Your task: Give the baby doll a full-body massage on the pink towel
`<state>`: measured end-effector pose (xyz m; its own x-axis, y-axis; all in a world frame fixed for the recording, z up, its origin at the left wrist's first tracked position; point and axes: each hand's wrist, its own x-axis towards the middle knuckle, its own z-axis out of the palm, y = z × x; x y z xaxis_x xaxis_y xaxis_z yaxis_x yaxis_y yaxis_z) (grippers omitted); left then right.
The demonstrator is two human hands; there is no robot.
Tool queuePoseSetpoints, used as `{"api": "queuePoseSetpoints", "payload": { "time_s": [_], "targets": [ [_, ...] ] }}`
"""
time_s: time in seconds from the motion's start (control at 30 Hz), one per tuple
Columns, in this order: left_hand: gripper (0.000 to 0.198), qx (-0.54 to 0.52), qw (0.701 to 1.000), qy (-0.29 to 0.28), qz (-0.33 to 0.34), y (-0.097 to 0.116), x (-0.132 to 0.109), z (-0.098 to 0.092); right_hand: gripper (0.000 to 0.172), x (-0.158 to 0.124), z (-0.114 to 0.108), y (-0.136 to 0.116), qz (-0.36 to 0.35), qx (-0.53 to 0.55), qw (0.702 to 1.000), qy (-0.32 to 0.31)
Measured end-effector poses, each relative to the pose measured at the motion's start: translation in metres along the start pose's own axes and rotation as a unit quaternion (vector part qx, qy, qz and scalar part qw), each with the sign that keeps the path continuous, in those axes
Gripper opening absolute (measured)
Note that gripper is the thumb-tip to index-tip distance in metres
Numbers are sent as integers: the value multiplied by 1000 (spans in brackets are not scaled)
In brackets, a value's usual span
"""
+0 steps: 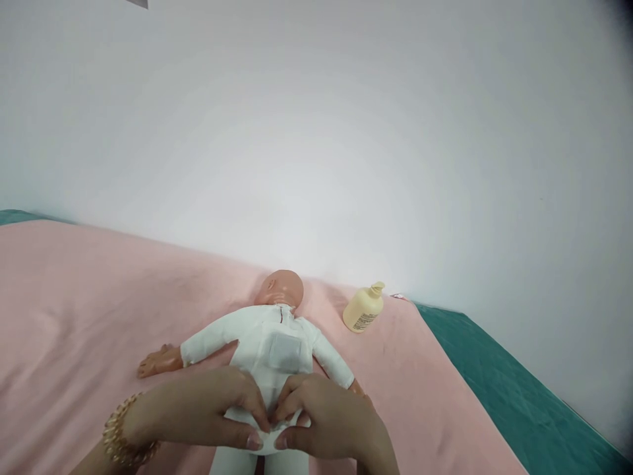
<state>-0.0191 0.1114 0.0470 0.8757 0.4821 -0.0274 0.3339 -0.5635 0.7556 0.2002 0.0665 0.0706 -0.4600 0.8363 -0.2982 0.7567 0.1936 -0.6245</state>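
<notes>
Left hand (212, 409) and right hand (329, 419) curl, fingertips nearly meeting over the lower body of the doll (247, 340); I cannot tell whether they grip its white cloth. Its head (287, 287) points to twelve o'clock; a cream pump bottle (363, 310) is at one, on the pink sheet (405, 376).

White-bodied doll (277, 324), pink sheet (123, 284), pale-yellow bottle (363, 310).

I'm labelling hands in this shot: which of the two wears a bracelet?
The left hand, on the picture's left side: a gold-coloured beaded bracelet circles its wrist. The right hand shows none.
</notes>
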Motion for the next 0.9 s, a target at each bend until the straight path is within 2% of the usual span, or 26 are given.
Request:
{"api": "queuePoseSetpoints", "payload": {
  "time_s": [0.23, 0.4, 0.47, 0.63, 0.8, 0.9],
  "targets": [
    [25, 8, 999, 47, 26, 2, -7, -9, 22, -5, -8, 1, 8, -21, 999, 36],
    [23, 18, 1000, 19, -10, 2, -4, -12, 22, 3, -5, 6, 17, -11, 999, 28],
    [25, 21, 1000, 15, -4, 2, -3, -10, 22, 8, -1, 8, 18, -2, 999, 40],
    [24, 25, 999, 22, 26, 2, -1, -8, 34, 17, 8, 13, 6, 1, 997, 75],
    [24, 25, 999, 26, 18, -2, -4, -11, 30, 12, 3, 8, 7, -10, 996, 87],
    [22, 12, 999, 50, -5, -5, -4, -11, 28, 7, -1, 5, 0, -12, 995, 100]
  ]
}}
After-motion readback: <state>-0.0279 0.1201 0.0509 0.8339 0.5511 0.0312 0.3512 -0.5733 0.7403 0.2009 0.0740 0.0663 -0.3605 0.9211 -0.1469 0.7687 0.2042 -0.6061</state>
